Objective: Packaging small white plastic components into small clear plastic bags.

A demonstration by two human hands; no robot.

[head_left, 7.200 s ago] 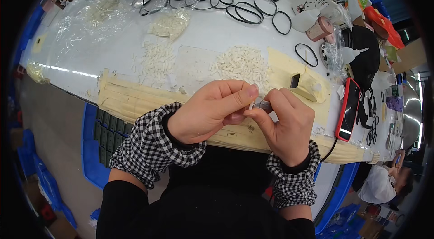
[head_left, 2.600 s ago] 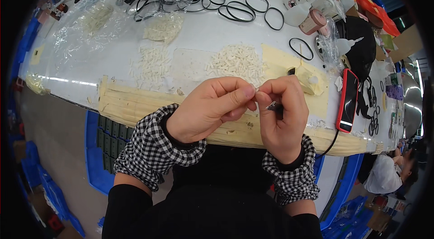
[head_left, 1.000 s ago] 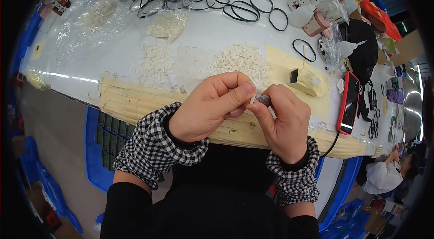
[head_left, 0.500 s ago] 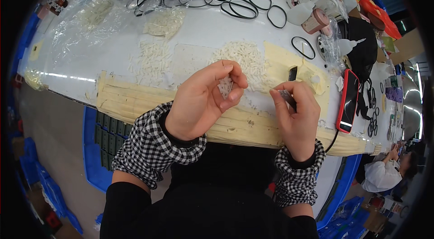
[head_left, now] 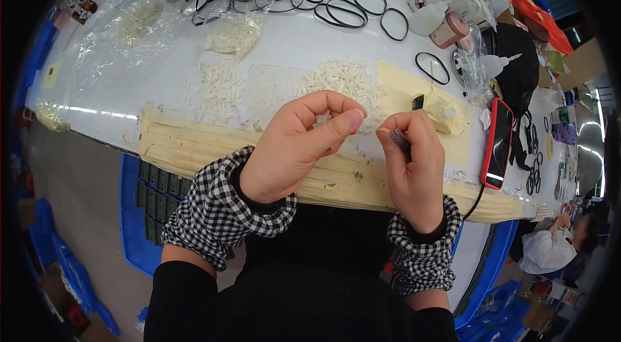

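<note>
My left hand point(head_left: 294, 148) is cupped, its fingers curled round some small white pieces point(head_left: 321, 119) that show between thumb and fingers. To its right, my right hand point(head_left: 415, 170) pinches a small dark grey piece point(head_left: 400, 140), whose exact kind I cannot make out. The two hands are apart above the table's taped front edge. Just beyond the left hand lies a heap of small white stick-like pieces point(head_left: 346, 80). A yellow sheet point(head_left: 396, 86) is behind the right hand, with a black rectangular piece point(head_left: 418, 102) on it.
Another scatter of white pieces point(head_left: 221, 86) lies left of the heap, near a plastic bag point(head_left: 234, 34) of them. Black rubber loops point(head_left: 343, 12) spread across the back. At right are a red-cased phone point(head_left: 497, 144) and a squeeze bottle point(head_left: 501, 65). Blue trays point(head_left: 132, 238) stand below the table.
My left hand has turned and its thumb has swung across to the fingers, covering more of the white pieces. My right hand has shifted slightly left and up, still pinching the grey piece.
</note>
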